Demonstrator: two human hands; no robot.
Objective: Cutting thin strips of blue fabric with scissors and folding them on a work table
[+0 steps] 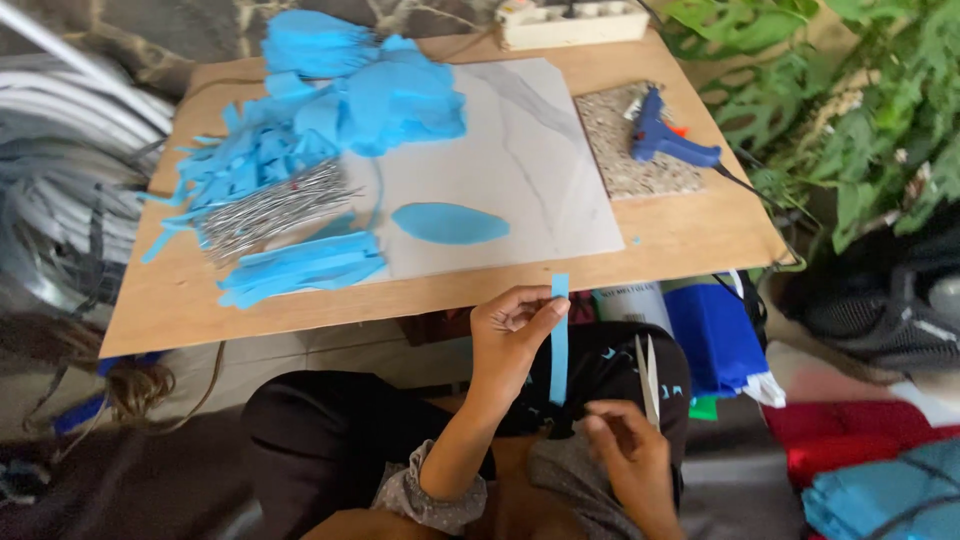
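Both hands hold a blue strip upright over the lap, just below the near edge of the worktop [660, 240].

On the worktop lie a heap of blue cut pieces [330, 90], a bundle of thin metal wires [275, 208], a stack of blue strips [300, 268], a blue leaf shape [450, 223] on a pale marbled board [520, 160], and a blue glue gun [665, 138] on a speckled slab [625, 165]; a power strip [572, 22] sits at the far edge. The left hand [508, 335] is raised, fingers closed on the top of the blue strip [559, 345]. The right hand [628, 455], lower, pinches the strip's bottom end and also carries scissors [647, 378], blades pointing up. Green leaves [860, 90] crowd the right side, folded cloth [870, 460] lies lower right, and the lap space between worktop edge and knees is narrow.
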